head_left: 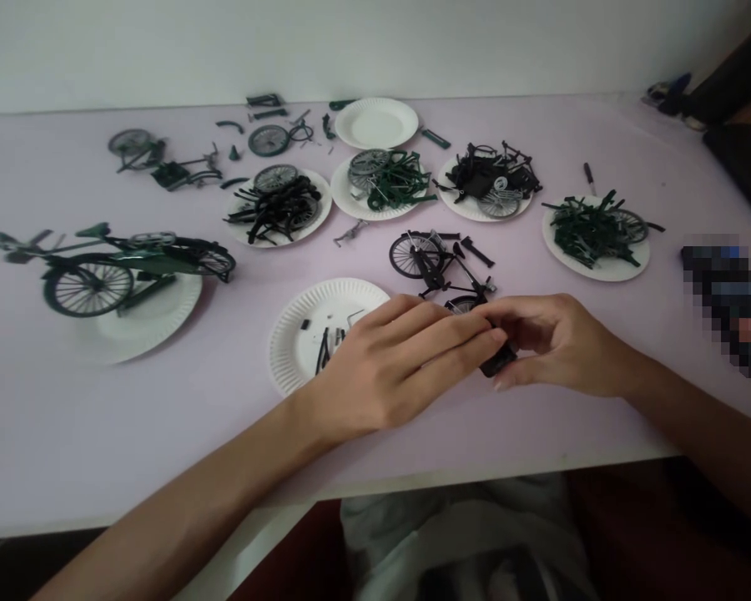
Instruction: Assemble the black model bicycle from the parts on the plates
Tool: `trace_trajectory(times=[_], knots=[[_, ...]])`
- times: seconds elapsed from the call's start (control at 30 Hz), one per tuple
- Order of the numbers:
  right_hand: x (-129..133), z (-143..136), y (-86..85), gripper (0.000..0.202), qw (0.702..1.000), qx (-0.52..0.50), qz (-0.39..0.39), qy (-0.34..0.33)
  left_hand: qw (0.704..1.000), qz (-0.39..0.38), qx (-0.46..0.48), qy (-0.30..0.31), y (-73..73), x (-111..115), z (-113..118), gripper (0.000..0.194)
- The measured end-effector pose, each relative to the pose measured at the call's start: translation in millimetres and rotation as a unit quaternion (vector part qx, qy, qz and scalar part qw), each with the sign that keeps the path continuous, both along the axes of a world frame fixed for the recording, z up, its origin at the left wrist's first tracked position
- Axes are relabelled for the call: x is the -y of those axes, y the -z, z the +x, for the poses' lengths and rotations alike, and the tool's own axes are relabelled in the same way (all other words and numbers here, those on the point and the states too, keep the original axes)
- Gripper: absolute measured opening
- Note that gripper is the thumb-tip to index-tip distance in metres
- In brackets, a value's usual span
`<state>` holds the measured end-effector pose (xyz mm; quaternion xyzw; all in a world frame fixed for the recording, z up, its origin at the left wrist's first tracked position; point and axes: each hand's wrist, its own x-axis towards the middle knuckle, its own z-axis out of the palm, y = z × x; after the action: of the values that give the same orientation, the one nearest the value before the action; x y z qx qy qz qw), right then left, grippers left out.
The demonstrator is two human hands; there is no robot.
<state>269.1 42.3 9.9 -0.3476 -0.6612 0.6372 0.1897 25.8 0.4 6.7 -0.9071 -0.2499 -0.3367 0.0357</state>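
Note:
My right hand (pixel 554 342) pinches a small black part (pixel 499 361) between thumb and fingers, low over the table's near side. Long and close together, the fingers of my left hand (pixel 406 359) reach across to the same black part, and its thumb is hidden. The fingers cover much of the part, so its exact kind does not show. Just behind my hands lies a black model bicycle (pixel 435 271), partly put together, with two spoked wheels. Under my left forearm and hand is a white paper plate (pixel 288 334) with small black pieces and a thin bent metal key.
A green model bicycle (pixel 143 255) rests over a plate at left. Plates of black bike parts (pixel 281 204) and green bike parts (pixel 394 179) stand behind, with another plate (pixel 601 265) at right near a small screwdriver (pixel 588 174). Loose wheels and frames lie at the back.

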Motion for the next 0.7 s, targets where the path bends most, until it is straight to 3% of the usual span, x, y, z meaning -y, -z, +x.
trace_trajectory(times=[0.33, 0.53, 0.7], knots=[[-0.5, 1.5, -4.3, 0.057, 0.998, -0.010, -0.053, -0.020, 1.000, 0.001, -0.010, -0.015, -7.9, 5.3, 2.5, 0.023], [-0.1, 1.1, 0.1, 0.055, 0.997, -0.017, -0.070, -0.027, 1.000, -0.007, -0.021, 0.018, -6.9, 4.0, 5.4, 0.023], [0.8, -2.8, -0.7, 0.051, 0.989, -0.040, -0.136, -0.034, 0.999, -0.017, -0.014, 0.042, -7.0, 1.3, 4.2, 0.022]])
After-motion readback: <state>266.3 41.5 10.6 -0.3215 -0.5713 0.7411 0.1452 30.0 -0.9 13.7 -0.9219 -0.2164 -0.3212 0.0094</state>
